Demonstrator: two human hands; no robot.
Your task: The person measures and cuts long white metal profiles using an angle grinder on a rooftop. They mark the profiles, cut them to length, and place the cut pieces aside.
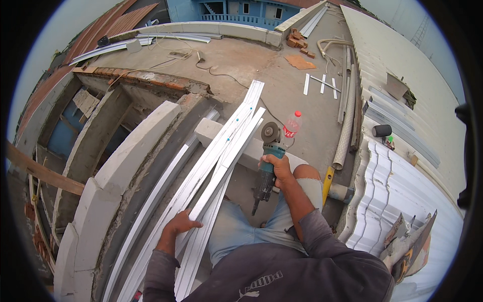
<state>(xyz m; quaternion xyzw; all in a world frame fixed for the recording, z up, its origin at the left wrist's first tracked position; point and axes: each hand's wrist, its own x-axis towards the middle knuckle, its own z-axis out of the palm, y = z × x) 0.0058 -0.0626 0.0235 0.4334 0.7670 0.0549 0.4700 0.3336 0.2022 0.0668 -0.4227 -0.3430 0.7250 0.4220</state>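
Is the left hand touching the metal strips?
Touching. The head view shows the left hand pressed flat on the metal strips, fingers spread over them.

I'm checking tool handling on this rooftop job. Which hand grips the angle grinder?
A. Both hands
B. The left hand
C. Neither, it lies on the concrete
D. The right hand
D: the right hand wraps the angle grinder, while the left hand rests on the long metal strips.
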